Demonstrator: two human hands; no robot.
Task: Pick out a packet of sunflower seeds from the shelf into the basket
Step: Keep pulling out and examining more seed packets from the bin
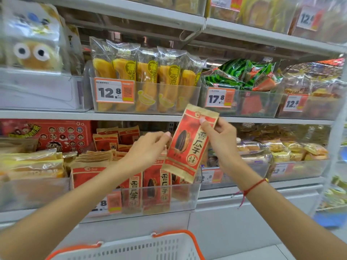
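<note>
Head view: right hand (221, 139) grip pinches seed packet (189, 145) upper right edge.

I hold the seed packet (189, 145) between my hands, before the shelf edge (56, 114). The basket (131, 248) lies below, the seed bin (159, 197) behind

My right hand (220, 141) pinches the seed packet (189, 145) by its upper edge, tilted, above the clear bin (180, 196) of matching packets. My left hand (148, 149) touches its left edge. The basket (131, 248) sits below, near my arms.
</note>
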